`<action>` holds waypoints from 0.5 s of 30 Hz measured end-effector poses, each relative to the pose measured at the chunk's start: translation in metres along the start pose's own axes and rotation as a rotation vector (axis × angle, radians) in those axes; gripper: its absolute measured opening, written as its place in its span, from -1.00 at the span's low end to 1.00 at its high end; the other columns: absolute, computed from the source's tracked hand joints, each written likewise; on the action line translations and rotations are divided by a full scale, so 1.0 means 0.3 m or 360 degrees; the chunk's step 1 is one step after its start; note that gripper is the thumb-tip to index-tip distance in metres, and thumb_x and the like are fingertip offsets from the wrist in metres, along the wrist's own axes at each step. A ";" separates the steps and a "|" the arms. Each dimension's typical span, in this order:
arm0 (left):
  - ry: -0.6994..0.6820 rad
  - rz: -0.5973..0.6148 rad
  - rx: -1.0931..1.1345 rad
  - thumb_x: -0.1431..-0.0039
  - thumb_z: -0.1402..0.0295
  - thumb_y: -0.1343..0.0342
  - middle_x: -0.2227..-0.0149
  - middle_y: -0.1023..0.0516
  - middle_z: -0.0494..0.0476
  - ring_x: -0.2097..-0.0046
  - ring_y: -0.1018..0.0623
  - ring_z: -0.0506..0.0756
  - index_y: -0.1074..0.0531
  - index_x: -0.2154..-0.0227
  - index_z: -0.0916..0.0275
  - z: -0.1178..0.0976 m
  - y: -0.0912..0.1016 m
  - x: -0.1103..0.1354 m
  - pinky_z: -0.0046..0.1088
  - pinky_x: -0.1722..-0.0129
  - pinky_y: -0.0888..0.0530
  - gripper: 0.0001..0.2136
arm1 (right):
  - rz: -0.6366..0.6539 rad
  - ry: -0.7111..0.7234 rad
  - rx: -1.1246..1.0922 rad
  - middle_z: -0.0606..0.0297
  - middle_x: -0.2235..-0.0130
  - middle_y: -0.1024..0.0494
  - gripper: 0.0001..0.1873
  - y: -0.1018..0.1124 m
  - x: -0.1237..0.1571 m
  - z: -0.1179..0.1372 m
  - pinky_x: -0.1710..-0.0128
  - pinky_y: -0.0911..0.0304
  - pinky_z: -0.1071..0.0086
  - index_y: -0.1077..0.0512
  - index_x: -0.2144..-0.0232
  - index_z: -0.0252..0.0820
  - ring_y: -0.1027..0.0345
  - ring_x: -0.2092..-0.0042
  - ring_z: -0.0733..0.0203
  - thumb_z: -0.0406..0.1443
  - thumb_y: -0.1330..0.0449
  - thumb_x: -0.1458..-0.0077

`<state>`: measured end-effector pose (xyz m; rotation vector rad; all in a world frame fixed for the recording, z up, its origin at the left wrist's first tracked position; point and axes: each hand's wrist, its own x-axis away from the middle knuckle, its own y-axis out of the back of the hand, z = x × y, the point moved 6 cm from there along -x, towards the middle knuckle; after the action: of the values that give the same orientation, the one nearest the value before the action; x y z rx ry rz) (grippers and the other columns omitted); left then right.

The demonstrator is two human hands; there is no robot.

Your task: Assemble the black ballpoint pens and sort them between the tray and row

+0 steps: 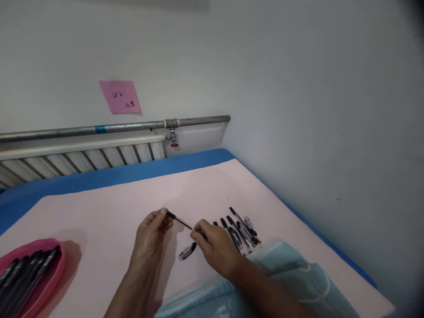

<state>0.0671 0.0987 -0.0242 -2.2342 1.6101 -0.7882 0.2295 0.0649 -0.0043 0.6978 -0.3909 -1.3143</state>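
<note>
Both your hands are closed on one thin black pen refill (180, 222). Your left hand (152, 236) pinches its dark end between fingertips, and your right hand (215, 247) grips the yellow-tipped end. The refill is held just above the pink desk (99, 212). A black barrel piece (187, 251) lies on the desk between your hands. A row of pens (240, 229) lies just beyond your right hand, and a pink tray (49, 282) of pens sits well off to your left.
</note>
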 end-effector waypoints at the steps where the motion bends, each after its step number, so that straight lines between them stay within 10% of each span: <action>1: -0.0021 0.0014 -0.0012 0.30 0.39 -0.31 0.59 -0.44 -0.02 0.50 -0.43 -0.08 -0.42 0.61 0.33 -0.003 0.000 -0.001 -0.60 0.49 -0.40 -0.81 | 0.0033 -0.0003 -0.0066 0.41 0.56 -0.35 -0.83 -0.005 0.001 0.002 0.50 0.04 0.52 -0.29 0.45 -0.17 -0.21 0.49 0.37 -0.24 0.01 -0.13; 7: 0.0005 0.0165 -0.0252 0.24 0.29 -0.27 0.60 -0.41 -0.02 0.50 -0.41 -0.04 -0.40 0.60 0.30 0.015 -0.031 0.016 -0.52 0.47 -0.37 -0.79 | 0.0031 -0.0016 -0.0234 0.42 0.58 -0.35 -0.88 -0.011 -0.005 0.001 0.52 0.01 0.55 -0.33 0.38 -0.19 -0.20 0.51 0.38 -0.28 -0.03 -0.09; 15: -0.0203 0.0577 -0.1651 0.35 0.46 -0.26 0.68 -0.34 -0.01 0.61 -0.24 -0.02 -0.37 0.75 0.20 0.088 -0.058 0.075 -0.52 0.60 -0.07 -0.85 | -0.0206 -0.0095 -0.0092 0.34 0.52 -0.43 -0.79 0.065 -0.016 -0.028 0.44 -0.09 0.49 -0.33 0.27 -0.20 -0.29 0.44 0.30 -0.24 0.03 -0.13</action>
<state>0.1013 0.0812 -0.0307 -2.3048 2.6143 0.4035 0.2482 0.0734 0.0030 0.6449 -0.3589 -1.4657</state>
